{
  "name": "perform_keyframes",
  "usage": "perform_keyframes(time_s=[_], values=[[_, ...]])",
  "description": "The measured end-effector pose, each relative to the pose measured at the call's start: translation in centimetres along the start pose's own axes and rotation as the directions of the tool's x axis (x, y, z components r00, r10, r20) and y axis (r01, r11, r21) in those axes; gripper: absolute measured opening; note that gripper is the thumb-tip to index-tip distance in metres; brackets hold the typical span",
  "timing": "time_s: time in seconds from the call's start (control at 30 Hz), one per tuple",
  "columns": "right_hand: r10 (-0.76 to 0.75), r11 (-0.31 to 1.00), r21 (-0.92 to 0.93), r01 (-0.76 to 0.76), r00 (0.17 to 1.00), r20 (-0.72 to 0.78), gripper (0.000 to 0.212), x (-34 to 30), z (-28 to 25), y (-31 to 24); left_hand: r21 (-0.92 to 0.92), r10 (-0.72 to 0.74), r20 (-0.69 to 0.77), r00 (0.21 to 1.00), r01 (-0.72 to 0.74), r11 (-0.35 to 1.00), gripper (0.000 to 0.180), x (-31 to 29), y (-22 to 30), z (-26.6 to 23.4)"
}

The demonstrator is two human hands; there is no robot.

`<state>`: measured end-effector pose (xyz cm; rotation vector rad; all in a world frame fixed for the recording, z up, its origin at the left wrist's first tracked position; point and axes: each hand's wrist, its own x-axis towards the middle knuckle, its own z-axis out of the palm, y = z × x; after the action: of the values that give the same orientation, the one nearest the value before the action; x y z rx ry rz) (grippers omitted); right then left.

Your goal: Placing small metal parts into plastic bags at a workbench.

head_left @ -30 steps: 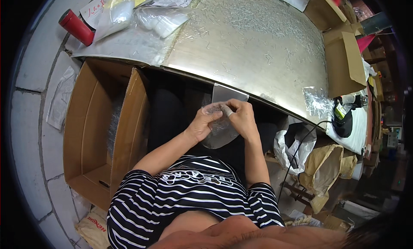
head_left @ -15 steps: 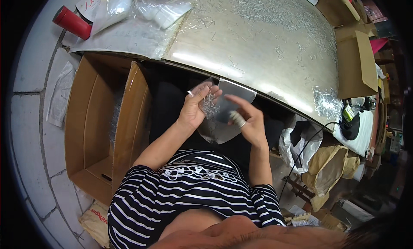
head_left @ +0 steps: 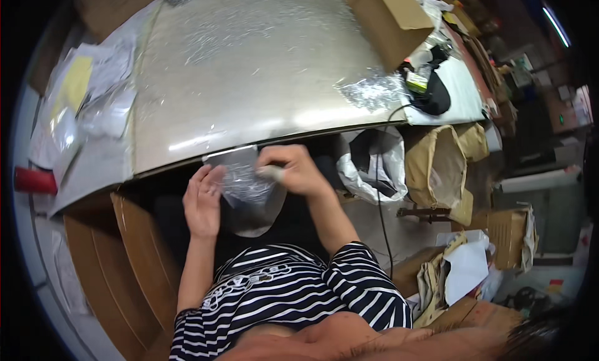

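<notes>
At the table's front edge, a curved grey metal sheet (head_left: 254, 219) extends over my lap. On it lies a loose pile of small, thin silvery metal wire pieces (head_left: 244, 181). My left hand (head_left: 204, 200) is beside the sheet's left side, fingers raised and slightly blurred, with nothing visible in its grasp. Over the right side of the pile is my right hand (head_left: 294, 168), its fingers curled in and a pale wrapping on one digit. Whatever may be between those fingertips is too small and blurred to name.
More wire pieces are scattered across the metal tabletop (head_left: 187, 111). A clear bag of shiny pieces (head_left: 373, 91) lies near its right end, by an open cardboard box (head_left: 399, 24). White (head_left: 399, 158) and brown (head_left: 437, 168) sacks stand right; a black cable (head_left: 380, 217) hangs there. Another box (head_left: 93, 261) stands left.
My view has swung right. The bunch of wire pieces that was in my left hand now lies on the grey sheet. My right hand has come over the pile with its fingers curled.
</notes>
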<state>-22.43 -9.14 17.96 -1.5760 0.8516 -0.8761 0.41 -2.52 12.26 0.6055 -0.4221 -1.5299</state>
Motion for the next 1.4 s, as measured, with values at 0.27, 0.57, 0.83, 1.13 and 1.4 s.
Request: perform_keyframes(time_s=[0.27,0.57,0.83,1.13,1.4], values=[[-0.378,0.444,-0.853,-0.274,0.806,-0.456,0.008,-3.2,-18.8,4.2,0.711,-0.043,0.571,0.820,-0.519,-0.474,0.062,3.1,1.0,2.0],[-0.016,-0.039,-0.926,-0.376,0.927,-0.376,0.061,1.3,-20.2,5.7,0.720,-0.111,0.444,0.889,-0.428,-0.547,0.071,11.3,1.3,3.7],[-0.323,0.437,-0.874,-0.211,0.871,-0.372,0.051,16.5,-29.6,8.4,0.784,-0.121,0.439,0.890,-0.445,-0.432,0.066,13.6,3.0,3.2],[0.103,0.080,-0.784,-0.615,0.788,-0.607,0.059,32.1,-39.5,15.1,0.872,-0.167,0.344,0.924,-0.381,-0.307,0.066,13.2,4.3,3.5],[-0.024,0.235,-0.967,-0.103,0.993,-0.112,0.056,25.8,-24.4,13.6,0.855,-0.066,0.405,0.912,-0.403,-0.327,0.058,14.1,4.3,2.9]])
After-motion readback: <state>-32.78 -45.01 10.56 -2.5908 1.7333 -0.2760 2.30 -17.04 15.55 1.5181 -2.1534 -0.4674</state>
